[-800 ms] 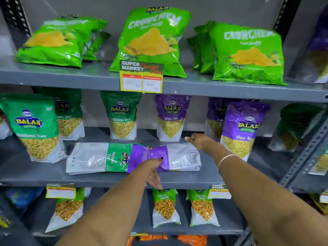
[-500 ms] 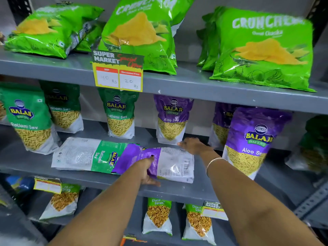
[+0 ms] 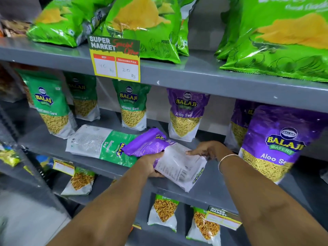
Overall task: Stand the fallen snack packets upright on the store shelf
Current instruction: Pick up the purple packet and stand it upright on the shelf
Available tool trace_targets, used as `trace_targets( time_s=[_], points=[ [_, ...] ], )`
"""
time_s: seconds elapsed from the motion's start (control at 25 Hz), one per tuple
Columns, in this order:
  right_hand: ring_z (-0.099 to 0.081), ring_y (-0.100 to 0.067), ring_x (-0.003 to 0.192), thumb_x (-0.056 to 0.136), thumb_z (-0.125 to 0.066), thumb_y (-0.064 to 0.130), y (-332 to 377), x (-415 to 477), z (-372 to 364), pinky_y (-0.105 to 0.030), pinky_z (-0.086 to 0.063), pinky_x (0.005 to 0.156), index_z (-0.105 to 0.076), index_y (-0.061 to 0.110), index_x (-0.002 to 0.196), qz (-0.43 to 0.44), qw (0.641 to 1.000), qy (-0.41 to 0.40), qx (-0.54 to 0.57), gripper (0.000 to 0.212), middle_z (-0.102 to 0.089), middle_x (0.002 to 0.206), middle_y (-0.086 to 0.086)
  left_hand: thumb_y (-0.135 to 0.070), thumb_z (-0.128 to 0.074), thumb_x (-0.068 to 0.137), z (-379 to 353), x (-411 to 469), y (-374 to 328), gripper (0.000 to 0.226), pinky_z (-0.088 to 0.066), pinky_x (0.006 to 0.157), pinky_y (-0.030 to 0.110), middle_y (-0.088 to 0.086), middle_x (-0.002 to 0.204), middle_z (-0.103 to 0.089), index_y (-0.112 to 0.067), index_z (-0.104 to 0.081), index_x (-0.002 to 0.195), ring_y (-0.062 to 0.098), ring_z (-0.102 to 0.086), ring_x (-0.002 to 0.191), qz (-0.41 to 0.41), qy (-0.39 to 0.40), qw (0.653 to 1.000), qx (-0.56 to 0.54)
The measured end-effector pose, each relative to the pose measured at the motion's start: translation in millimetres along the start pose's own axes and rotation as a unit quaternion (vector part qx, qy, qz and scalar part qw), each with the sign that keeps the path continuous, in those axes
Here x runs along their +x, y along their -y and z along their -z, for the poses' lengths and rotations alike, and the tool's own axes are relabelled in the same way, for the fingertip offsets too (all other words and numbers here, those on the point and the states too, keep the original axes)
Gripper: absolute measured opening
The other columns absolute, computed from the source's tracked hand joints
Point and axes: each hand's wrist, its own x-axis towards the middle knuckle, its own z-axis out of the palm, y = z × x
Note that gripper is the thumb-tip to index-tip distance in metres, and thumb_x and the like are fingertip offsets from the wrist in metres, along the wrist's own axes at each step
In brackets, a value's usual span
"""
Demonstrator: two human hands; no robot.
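A purple and white Aloo Sev packet (image 3: 170, 157) is lifted off the middle shelf (image 3: 209, 185), back side up and tilted, its purple top raised toward the left. My left hand (image 3: 152, 164) grips its near edge. My right hand (image 3: 205, 150) holds its far right side. A green and white Ratlami Sev packet (image 3: 99, 144) lies flat on the same shelf to the left, back side up, partly under the purple one.
Upright green packets (image 3: 48, 107) (image 3: 132, 107) and purple packets (image 3: 186, 114) (image 3: 280, 142) stand along the middle shelf. Large green chip bags (image 3: 142, 27) fill the top shelf, with a price tag (image 3: 115, 59) on its edge. Smaller packets (image 3: 163, 212) stand on the shelf below.
Both hands have closed on the purple packet and raised it off the shelf, tilting its top up. The view has moved closer to the shelves.
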Motion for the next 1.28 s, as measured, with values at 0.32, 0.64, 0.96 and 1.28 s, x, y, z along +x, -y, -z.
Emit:
trace_targets(
  time_s=[0.32,0.64,0.96,1.28],
  points=[
    [-0.06,-0.013,0.048,0.064,-0.085,0.027,1.9,-34.5,-13.8,-0.028,-0.055,0.062,-0.069,0.013,0.06,0.004,0.99,0.09,0.11,0.021,-0.064,0.053,-0.001,-0.015,-0.067,0.081,21.6,-5.9,-27.1,0.008,-0.05,0.066,0.035,-0.002,0.046,-0.07,-0.014,-0.06,0.076,0.018,-0.059,0.071,-0.064,0.079,0.979,0.174],
    [-0.062,-0.027,0.104,0.055,-0.083,0.004,21.9,-28.5,-27.2,-0.033,-0.056,0.071,-0.054,0.004,0.12,0.158,0.954,-0.123,0.224,0.071,-0.066,0.112,-0.013,0.008,-0.07,0.072,-5.7,4.8,-92.9,0.038,-0.052,0.083,0.023,0.004,0.096,-0.073,0.004,-0.063,0.109,0.015,-0.068,0.084,-0.268,0.13,0.893,0.337],
    [-0.058,-0.021,0.099,0.06,-0.079,-0.006,5.0,-8.5,-58.8,-0.04,-0.049,0.094,-0.046,0.0,0.12,0.149,0.886,-0.342,0.276,0.069,-0.063,0.11,-0.012,0.017,-0.064,0.073,-23.4,35.0,-97.6,0.047,-0.053,0.072,0.013,-0.016,0.067,-0.074,0.008,-0.058,0.118,-0.005,-0.067,0.062,-0.281,0.179,0.868,0.368],
    [-0.053,-0.029,0.112,0.07,-0.08,0.025,-0.9,-12.0,-49.8,-0.032,-0.053,0.065,-0.028,0.002,0.119,0.071,0.914,-0.298,0.265,0.075,-0.042,0.13,-0.015,0.004,-0.045,0.086,-7.5,29.8,-86.4,0.032,-0.035,0.104,0.04,0.003,0.094,-0.052,-0.017,-0.042,0.11,0.019,-0.046,0.103,-0.158,0.12,0.904,0.378]
  ],
)
